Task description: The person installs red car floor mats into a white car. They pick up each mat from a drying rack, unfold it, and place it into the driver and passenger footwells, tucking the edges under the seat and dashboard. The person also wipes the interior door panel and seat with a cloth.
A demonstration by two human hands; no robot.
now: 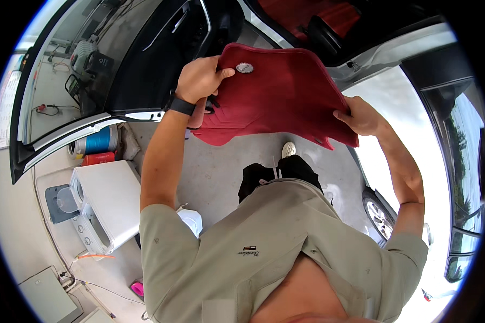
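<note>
A red floor mat (285, 94) hangs in the air, stretched between the person's two hands in front of an open car doorway, above the grey floor (215, 172). The left hand (199, 81), with a dark band (181, 105) at its wrist, is closed around the mat's left edge, its thumb lying on the upper face just beside a round silvery badge (244, 68). The right hand (362, 117) pinches the opposite edge near the lower right corner, thumb on top and the other fingers tucked mostly out of sight behind; how hard either hand grips cannot be told. As far as this view shows, the picking-up is done: the mat is fully in hand, spread fairly flat and tilted, with its badge facing the person. What seems left is setting it down, since it rests neither on the floor nor inside the red-trimmed cabin (285, 16) beyond its top edge. Whether it has been cleaned, or is going in or coming out, cannot be judged from here. The open car door (159, 64) stands to the left, and its panel lies partly behind the left hand; farther down, a white twin-tub washer (116, 196) stands well apart from the mat.
</note>
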